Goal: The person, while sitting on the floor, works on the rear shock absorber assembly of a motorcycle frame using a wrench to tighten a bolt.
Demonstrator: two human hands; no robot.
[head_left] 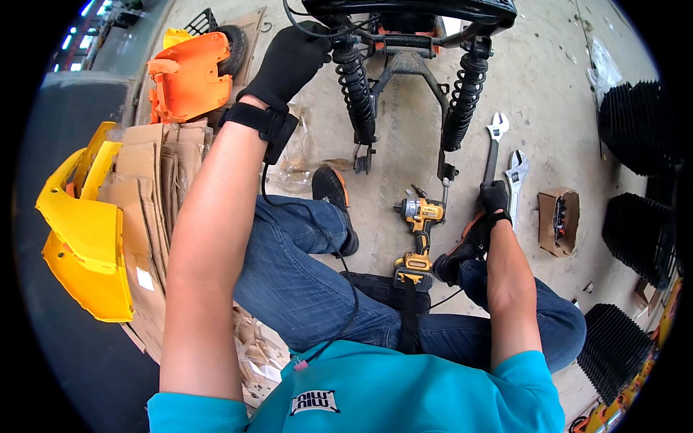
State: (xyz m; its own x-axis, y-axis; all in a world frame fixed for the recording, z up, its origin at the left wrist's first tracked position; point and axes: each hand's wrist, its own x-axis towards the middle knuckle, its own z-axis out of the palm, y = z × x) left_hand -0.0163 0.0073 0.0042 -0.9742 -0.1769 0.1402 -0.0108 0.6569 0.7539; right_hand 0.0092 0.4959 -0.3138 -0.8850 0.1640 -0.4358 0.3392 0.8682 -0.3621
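My left hand [294,63], in a black glove, is raised to the upper mount of the left coil-spring shock absorber [354,90]. Its fingers are closed there, and whatever they hold is hidden. A second shock absorber [465,97] hangs on the right side of the black vehicle frame [419,10]. Low on the right, my gloved right hand [494,198] wraps around the dark handle of an adjustable wrench [493,155], whose jaw points away from me. Another adjustable wrench [516,177], all silver, lies just right of it on the floor.
A yellow and black cordless impact wrench [419,231] stands between my legs. An open cardboard box [558,222] of small parts sits at right, near black ribbed stacks [635,126]. At left are flattened cardboard [141,195], yellow panels [86,231] and an orange panel [193,79].
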